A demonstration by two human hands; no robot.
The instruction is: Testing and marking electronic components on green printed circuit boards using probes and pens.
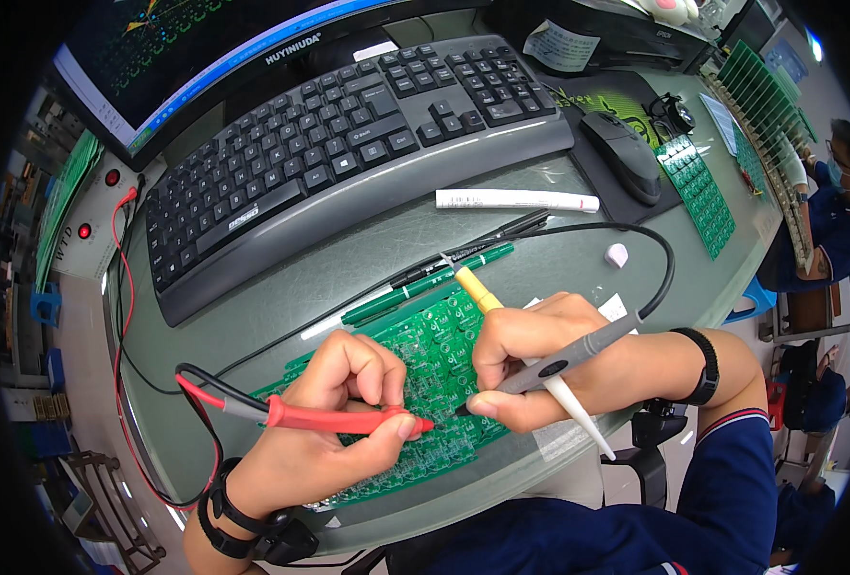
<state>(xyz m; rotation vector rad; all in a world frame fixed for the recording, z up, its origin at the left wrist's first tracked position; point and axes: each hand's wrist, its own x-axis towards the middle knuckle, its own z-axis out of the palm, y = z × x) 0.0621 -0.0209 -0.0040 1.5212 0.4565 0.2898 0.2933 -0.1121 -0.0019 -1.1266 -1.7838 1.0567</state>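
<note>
Probing the green circuit board (425, 383) at the desk's near edge

Your left hand (334, 422) closes its fingers round the red probe (334, 418); your right hand (530, 359) pinches the grey probe (564, 359) and a yellow-tipped tool (530, 359). Keep both tips steady on their pads, wrists resting low

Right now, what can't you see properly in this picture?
Head view only:
- The part of the green circuit board under both hands is covered by them.
- The exact spots where the red probe in the left hand and the grey probe in the right hand touch are too tiny to tell.
- The monitor is cut off by the top edge.
- Where the red wire ends is hidden past the table edge.
</note>
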